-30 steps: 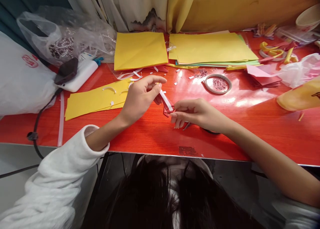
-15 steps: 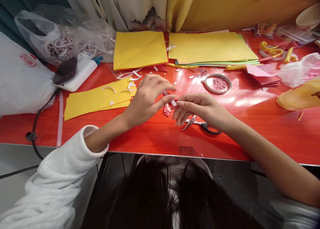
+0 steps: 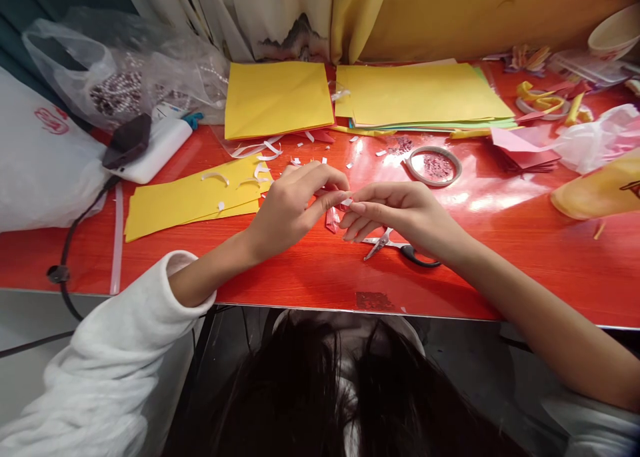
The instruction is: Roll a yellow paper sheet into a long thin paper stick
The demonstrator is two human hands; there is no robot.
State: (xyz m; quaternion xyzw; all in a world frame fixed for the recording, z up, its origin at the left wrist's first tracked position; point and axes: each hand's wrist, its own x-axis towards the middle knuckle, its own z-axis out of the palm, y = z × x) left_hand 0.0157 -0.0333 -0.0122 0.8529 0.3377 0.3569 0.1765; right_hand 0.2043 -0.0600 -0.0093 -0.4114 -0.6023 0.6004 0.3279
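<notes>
A red table [image 3: 300,270] runs beneath curtains, its far side crowded with yellow sheets [image 3: 280,100]. Over the middle, the person's left hand [image 3: 297,207] and right hand [image 3: 400,210] meet at the fingertips. The right hand pinches a small white strip [image 3: 346,203] between thumb and fingers; most of the strip is covered. The left thumb and forefinger come close together beside it, but whether they grip it cannot be told. Just below the fingertips, a folded red piece [image 3: 332,221] is partly hidden. Open scissors [image 3: 383,242] lie near the right hand, which seems to cover part of the handles. A ring-shaped roll [image 3: 459,167] sits beyond the right hand. A yellowish container [image 3: 595,190] is cut off at the right edge.
</notes>
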